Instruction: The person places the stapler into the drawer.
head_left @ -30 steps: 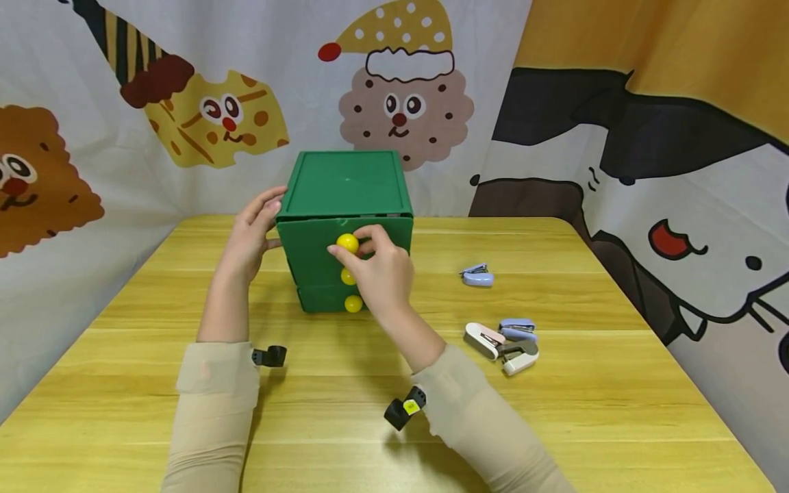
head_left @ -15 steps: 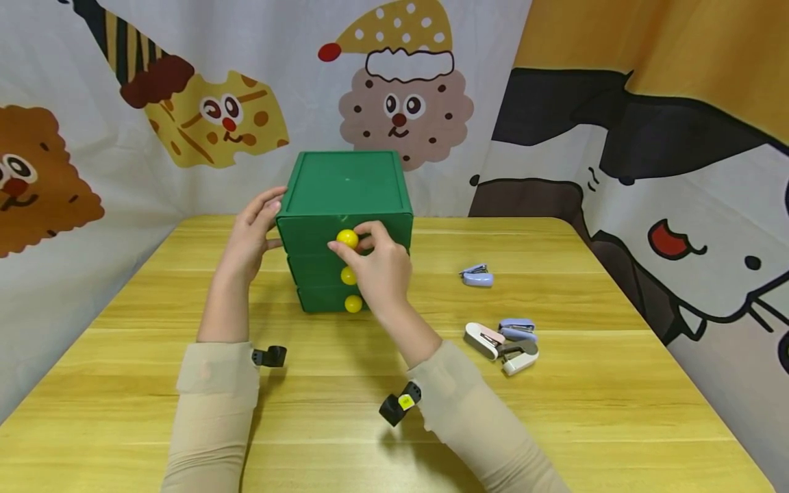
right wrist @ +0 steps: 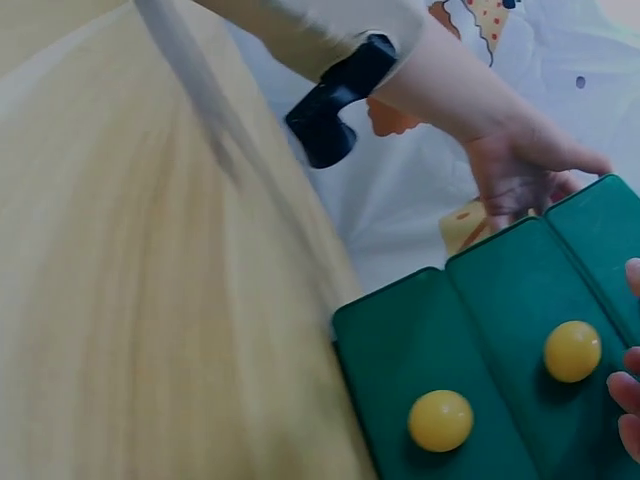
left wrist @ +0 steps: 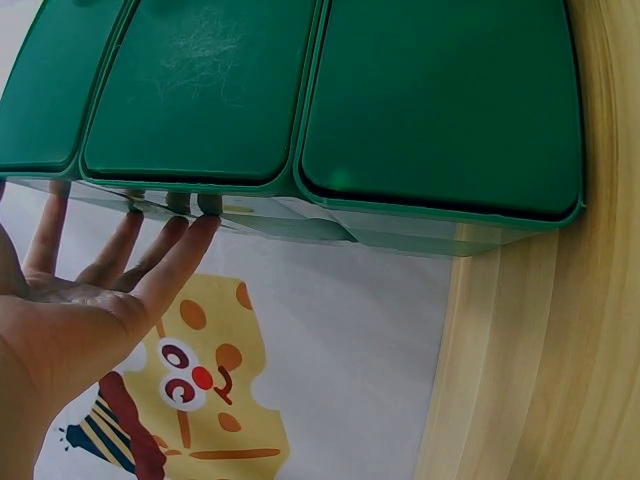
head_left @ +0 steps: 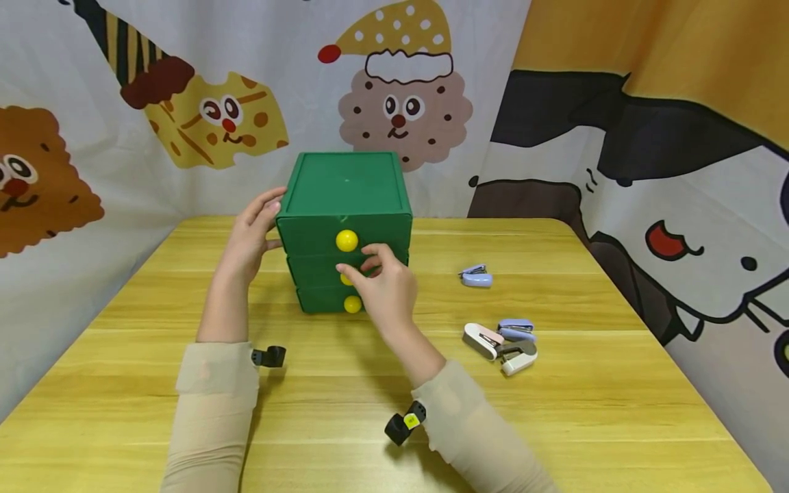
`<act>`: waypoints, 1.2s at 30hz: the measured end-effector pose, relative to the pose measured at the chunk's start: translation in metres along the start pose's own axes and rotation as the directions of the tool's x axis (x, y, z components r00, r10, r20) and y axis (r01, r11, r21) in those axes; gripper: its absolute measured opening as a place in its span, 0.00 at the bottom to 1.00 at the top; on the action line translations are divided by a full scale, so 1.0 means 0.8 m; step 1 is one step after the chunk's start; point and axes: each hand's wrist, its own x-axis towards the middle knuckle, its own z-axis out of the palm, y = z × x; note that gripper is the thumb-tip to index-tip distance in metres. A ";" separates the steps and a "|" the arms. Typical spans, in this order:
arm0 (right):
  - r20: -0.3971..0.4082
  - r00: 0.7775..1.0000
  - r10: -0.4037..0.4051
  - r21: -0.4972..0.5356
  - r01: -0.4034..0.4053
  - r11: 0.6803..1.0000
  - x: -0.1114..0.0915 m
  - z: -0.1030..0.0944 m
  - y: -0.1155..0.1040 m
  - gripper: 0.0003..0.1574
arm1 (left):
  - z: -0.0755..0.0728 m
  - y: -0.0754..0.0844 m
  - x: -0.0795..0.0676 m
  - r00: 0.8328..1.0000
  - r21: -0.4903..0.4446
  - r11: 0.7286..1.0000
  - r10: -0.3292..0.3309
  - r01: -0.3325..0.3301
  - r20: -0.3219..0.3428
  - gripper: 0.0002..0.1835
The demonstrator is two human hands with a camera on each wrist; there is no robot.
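Background: white cloth with printed cartoon faces [head_left: 394, 109] behind a wood-grain surface [head_left: 333, 418]. Green drawer unit [head_left: 348, 181] stands upright toward the far edge, left of centre; its three drawer fronts look flush, each with a yellow knob facing the person, presumably so all can be reached from the near side.

Left hand [head_left: 244, 236]: on the unit's left side wall, fingers extended and fingertips touching it, not wrapped round anything. Judged a brace, keeping the unit from sliding or turning.

Right hand [head_left: 390, 287]: in front of the unit, thumb and fingers bent but parted; grip appears to hold nothing. Top knob [head_left: 347, 240] is uncovered, above the fingers. Head view has the thumb overlapping the middle knob [right wrist: 573, 351]; right wrist view shows the visible fingertips just beside it, apart. Thumb contact: cannot tell. Bottom knob [head_left: 352, 305] untouched.

Right of the unit: one lilac stapler [head_left: 476, 276] alone, and nearer the person a cluster of a second lilac stapler [head_left: 516, 330], a pink-and-white stapler [head_left: 482, 340] and a grey-and-white stapler [head_left: 520, 357]. Placement off to the side probably leaves the drawers' path unobstructed.
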 end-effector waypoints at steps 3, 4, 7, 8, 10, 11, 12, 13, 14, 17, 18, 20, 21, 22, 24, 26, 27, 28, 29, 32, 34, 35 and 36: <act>0.000 1.000 0.008 -0.013 -0.008 1.000 -0.008 0.004 0.004 0.27 | 0.000 0.000 0.000 1.000 0.003 1.000 -0.001 0.001 -0.002 0.25; 0.001 1.000 0.013 -0.022 -0.013 1.000 -0.010 0.006 0.005 0.27 | 0.000 0.000 0.001 1.000 0.004 1.000 -0.001 0.001 -0.001 0.25; 0.004 1.000 0.028 -0.055 -0.028 0.998 -0.016 0.010 0.007 0.27 | 0.000 0.000 0.001 1.000 0.006 1.000 0.001 -0.001 0.003 0.25; 0.004 0.999 0.033 -0.067 -0.033 0.997 -0.017 0.012 0.007 0.27 | 0.000 0.000 0.001 1.000 0.007 1.000 0.002 -0.002 0.003 0.26; 0.007 0.999 0.045 -0.088 -0.044 0.995 -0.020 0.015 0.008 0.27 | 0.000 0.000 0.001 1.000 0.009 1.000 0.002 -0.003 0.004 0.26; 0.010 0.998 0.054 -0.094 -0.053 0.994 -0.021 0.016 0.009 0.27 | 0.000 0.000 0.001 1.000 0.009 1.000 0.003 -0.003 0.003 0.26; 0.014 0.998 0.064 -0.098 -0.062 0.993 -0.022 0.018 0.009 0.27 | 0.000 0.000 0.001 1.000 0.009 1.000 0.002 -0.002 0.002 0.26; 0.020 0.997 0.075 -0.100 -0.072 0.992 -0.023 0.019 0.009 0.27 | 0.000 0.000 0.001 1.000 0.009 1.000 0.002 -0.002 0.001 0.26; 0.026 0.996 0.084 -0.101 -0.081 0.992 -0.024 0.021 0.010 0.27 | 0.000 0.000 0.001 1.000 0.009 1.000 0.002 -0.002 0.000 0.26; 0.037 0.993 0.108 -0.087 -0.105 0.991 -0.026 0.024 0.011 0.25 | 0.000 0.001 0.001 1.000 0.009 1.000 0.005 -0.005 0.002 0.26; 0.037 0.993 0.113 -0.080 -0.109 0.991 -0.026 0.025 0.012 0.24 | 0.000 0.001 0.001 1.000 0.009 1.000 0.005 -0.005 0.003 0.26; 0.034 0.992 0.118 -0.062 -0.115 0.991 -0.027 0.027 0.012 0.23 | 0.000 0.001 0.001 1.000 0.010 1.000 0.006 -0.006 0.003 0.26; 0.032 0.992 0.120 -0.050 -0.118 0.992 -0.027 0.027 0.013 0.22 | 0.000 0.001 0.001 1.000 0.012 1.000 0.005 -0.005 0.002 0.26; 0.031 0.992 0.121 -0.039 -0.120 0.992 -0.027 0.027 0.013 0.22 | 0.000 0.001 0.001 1.000 0.012 1.000 0.003 -0.003 0.001 0.25; 0.030 0.992 0.120 -0.019 -0.120 0.993 -0.027 0.027 0.014 0.21 | 0.000 0.001 0.001 1.000 0.013 1.000 -0.002 0.002 -0.002 0.25; 0.032 0.992 0.118 -0.003 -0.118 0.993 -0.028 0.027 0.014 0.20 | -0.001 0.001 0.000 1.000 0.014 1.000 -0.006 0.006 -0.004 0.25; 0.034 0.993 0.116 0.004 -0.116 0.993 -0.028 0.027 0.014 0.20 | -0.001 0.001 0.000 1.000 0.013 1.000 -0.007 0.007 -0.005 0.25; 0.035 0.993 0.114 0.008 -0.115 0.993 -0.029 0.027 0.014 0.20 | -0.001 0.001 0.000 1.000 0.013 1.000 -0.007 0.007 -0.005 0.25; 0.037 0.993 0.113 0.010 -0.113 0.994 -0.029 0.026 0.014 0.20 | -0.001 0.001 0.001 1.000 0.013 1.000 -0.006 0.006 -0.005 0.25; 0.049 0.993 0.110 0.016 -0.110 0.994 -0.030 0.024 0.014 0.20 | 0.000 0.001 0.002 1.000 0.018 1.000 -0.003 0.003 -0.005 0.24; 0.064 0.992 0.108 0.022 -0.109 0.994 -0.031 0.021 0.013 0.20 | 0.000 0.002 0.002 1.000 0.021 1.000 -0.002 0.002 -0.005 0.24; 0.073 0.992 0.107 0.025 -0.109 0.994 -0.031 0.020 0.013 0.20 | 0.000 0.002 0.001 1.000 0.023 1.000 -0.002 0.002 -0.006 0.24; 0.081 0.991 0.104 0.029 -0.107 0.994 -0.032 0.018 0.013 0.20 | 0.001 0.002 0.001 1.000 0.024 1.000 -0.003 0.003 -0.005 0.23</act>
